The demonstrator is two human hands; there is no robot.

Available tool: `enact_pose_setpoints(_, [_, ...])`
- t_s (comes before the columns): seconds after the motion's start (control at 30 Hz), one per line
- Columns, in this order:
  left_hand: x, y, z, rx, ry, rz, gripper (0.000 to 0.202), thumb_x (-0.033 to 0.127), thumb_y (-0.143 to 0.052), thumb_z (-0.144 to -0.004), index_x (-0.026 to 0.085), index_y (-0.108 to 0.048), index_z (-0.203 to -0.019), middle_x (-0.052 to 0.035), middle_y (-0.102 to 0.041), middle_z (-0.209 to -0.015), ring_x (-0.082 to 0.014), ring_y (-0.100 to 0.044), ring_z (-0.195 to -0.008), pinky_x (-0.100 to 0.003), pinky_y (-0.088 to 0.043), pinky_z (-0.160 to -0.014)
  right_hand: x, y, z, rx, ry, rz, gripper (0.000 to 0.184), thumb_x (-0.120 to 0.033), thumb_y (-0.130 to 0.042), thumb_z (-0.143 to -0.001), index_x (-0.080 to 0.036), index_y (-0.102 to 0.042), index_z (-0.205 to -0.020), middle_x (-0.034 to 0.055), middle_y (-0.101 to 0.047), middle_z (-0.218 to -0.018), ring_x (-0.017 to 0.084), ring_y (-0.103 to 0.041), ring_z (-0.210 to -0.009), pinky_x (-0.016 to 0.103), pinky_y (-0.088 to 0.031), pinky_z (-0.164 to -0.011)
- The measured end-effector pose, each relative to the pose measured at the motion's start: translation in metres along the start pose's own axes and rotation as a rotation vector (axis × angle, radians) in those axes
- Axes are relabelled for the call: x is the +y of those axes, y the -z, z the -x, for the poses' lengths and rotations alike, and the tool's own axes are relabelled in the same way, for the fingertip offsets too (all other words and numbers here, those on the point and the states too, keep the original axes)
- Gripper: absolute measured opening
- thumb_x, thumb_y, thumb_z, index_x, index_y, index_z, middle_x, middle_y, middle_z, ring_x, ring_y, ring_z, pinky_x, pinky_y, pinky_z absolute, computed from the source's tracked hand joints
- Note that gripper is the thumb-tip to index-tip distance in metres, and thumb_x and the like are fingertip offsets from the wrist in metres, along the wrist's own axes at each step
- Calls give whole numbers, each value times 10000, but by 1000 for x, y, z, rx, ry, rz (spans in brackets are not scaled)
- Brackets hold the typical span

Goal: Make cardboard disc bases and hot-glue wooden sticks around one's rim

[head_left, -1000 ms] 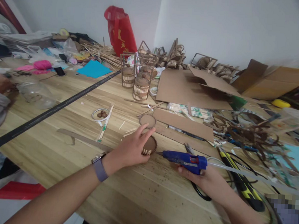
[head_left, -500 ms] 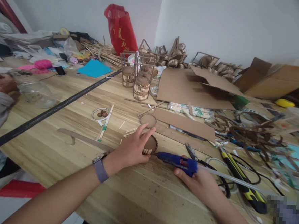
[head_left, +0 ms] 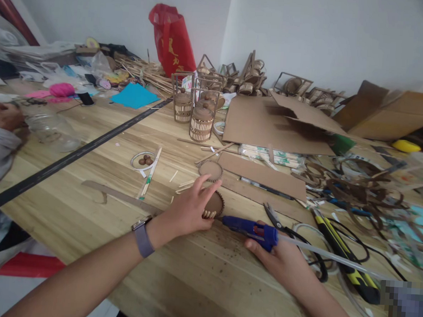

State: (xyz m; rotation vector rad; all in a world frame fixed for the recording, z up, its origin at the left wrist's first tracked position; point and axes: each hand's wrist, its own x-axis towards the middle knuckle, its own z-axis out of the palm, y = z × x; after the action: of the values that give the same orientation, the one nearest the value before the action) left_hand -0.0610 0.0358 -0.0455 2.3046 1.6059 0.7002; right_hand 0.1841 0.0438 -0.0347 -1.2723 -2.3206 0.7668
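My left hand (head_left: 187,205), with a watch on its wrist, is over a round brown base (head_left: 215,204) with a toothed rim. Its index and middle fingers are stretched apart, and the thumb is beside short pale sticks (head_left: 209,214) along the base's near edge. Part of the base is hidden behind the hand. In my right hand (head_left: 279,253) is a blue glue gun (head_left: 252,229), its nozzle pointing left close to the base. A clear glue stick (head_left: 317,247) extends from the gun's back. Behind the base lies a second toothed disc (head_left: 211,170).
Small lidded baskets with handles (head_left: 201,124) stand further back. Snips (head_left: 273,215), a yellow-black cutter (head_left: 345,255) and cables lie to the right. Brown balls sit inside a white ring (head_left: 132,161). Cardboard (head_left: 249,125) lies behind; another person's hand (head_left: 4,116) is at left.
The hands and the glue gun hold nearly the same pose. The whole view has shifted very slightly.
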Motion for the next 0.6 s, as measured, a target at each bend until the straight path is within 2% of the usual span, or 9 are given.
enact_pose_setpoints(0.4, [0, 0, 0, -7, -3, -6, 890, 177, -690, -693, 270, -232, -1451, -153, -244, -1497, -332, -520, -1223, -467, -507, -945, 3, -4, 2, -6, 30, 38, 276, -439, -491, -862, -228, -559, -699, 36, -646, -674, 209, -614, -610, 297, -478, -559])
enact_pose_setpoints(0.6, [-2, -1, 0, 1, -20, -2, 910, 182, -698, -701, 291, -208, -1459, -148, -236, -1500, -323, -537, -1200, -465, -507, -943, 8, -7, 3, 17, 43, 52, 288, -457, -492, -866, -222, -594, -735, 56, -673, -736, 226, -650, -669, 298, -490, -591])
